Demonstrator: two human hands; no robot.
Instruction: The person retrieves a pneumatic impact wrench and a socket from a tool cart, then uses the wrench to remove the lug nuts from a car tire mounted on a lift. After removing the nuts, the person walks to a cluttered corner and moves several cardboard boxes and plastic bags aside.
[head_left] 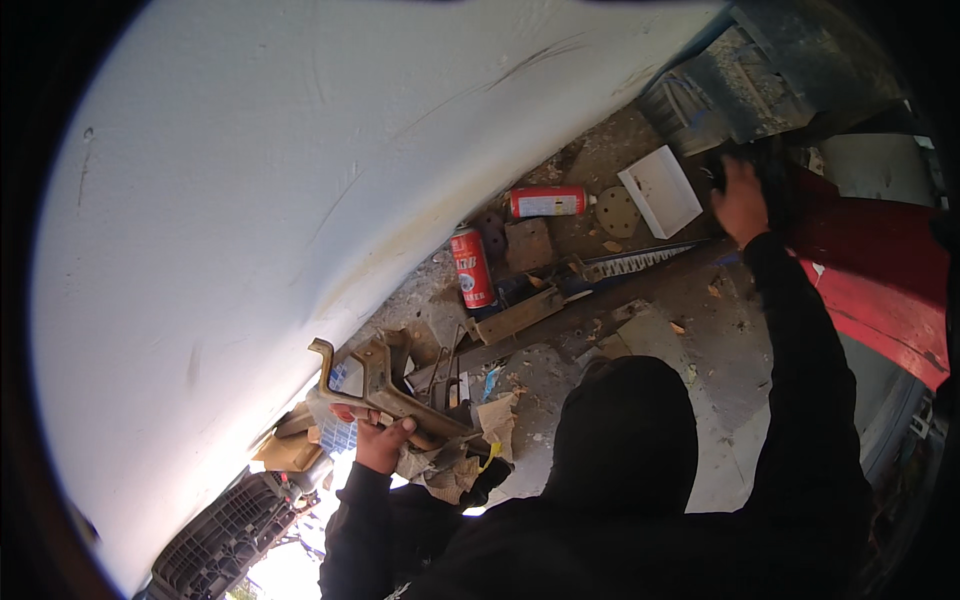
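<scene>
At the lower left, my left hand (pixel 376 442) is closed round a brownish bent metal bracket (pixel 392 390), its thumb lying along the near side. Crumpled brown paper (pixel 455 478) lies just beside that hand. On the far right my right hand (pixel 741 202) reaches out with its fingers stretched toward a dark black object (pixel 772 172), whose kind I cannot make out. Shadow hides part of those fingertips. Close to the right hand lies a shallow white tray (pixel 688 212). Nothing shows in the right palm, which faces away.
Two red spray cans (pixel 472 268) and a round sanding disc (pixel 617 212) lie by the white wall (pixel 230 200). A red panel (pixel 880 270) stands at the right. Dirt and scraps cover the floor (pixel 700 330). A black-clothed rounded shape (pixel 625 430) fills the lower middle.
</scene>
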